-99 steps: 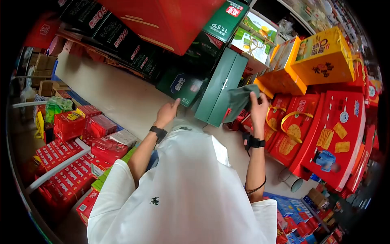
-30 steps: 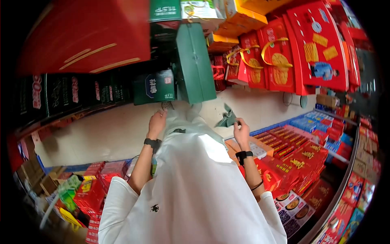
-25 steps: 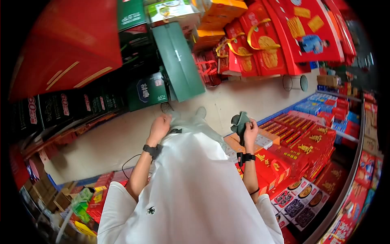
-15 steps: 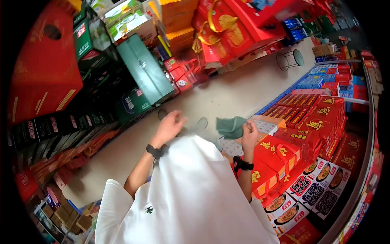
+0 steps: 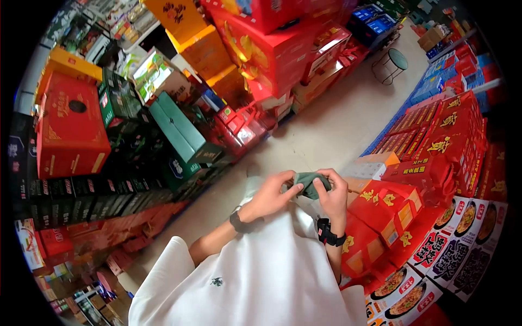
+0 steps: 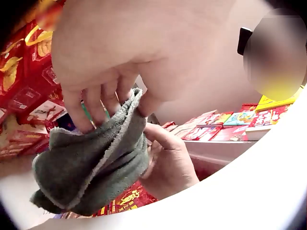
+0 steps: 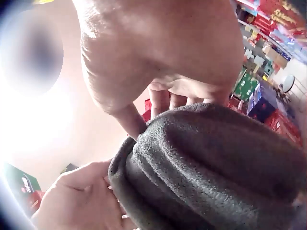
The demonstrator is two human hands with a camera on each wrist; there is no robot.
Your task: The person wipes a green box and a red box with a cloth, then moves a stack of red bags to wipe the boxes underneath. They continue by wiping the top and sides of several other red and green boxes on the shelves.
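A folded dark green cloth [image 5: 310, 189] is held between both hands in front of the white shirt. My left hand [image 5: 270, 196] grips its left edge; in the left wrist view the thumb and fingers close over the fuzzy rim of the cloth [image 6: 96, 167]. On the other side my right hand [image 5: 334, 200] pinches it, thumb on top. The right wrist view shows the thick folds of the cloth [image 7: 196, 158] bulging below the right fingers, with the left palm [image 7: 79, 201] beside it at the lower left.
Red gift boxes [image 5: 380, 204] are stacked close by the right hand. A long green box [image 5: 182, 127] lies on dark cartons at left, near a large red box [image 5: 73, 125]. A stool [image 5: 396, 61] stands farther up the pale aisle floor [image 5: 315, 133].
The cloth, earlier dangling from the right hand alone, is now gripped by both hands. The left hand came across to it. The view has turned right, away from the green box.
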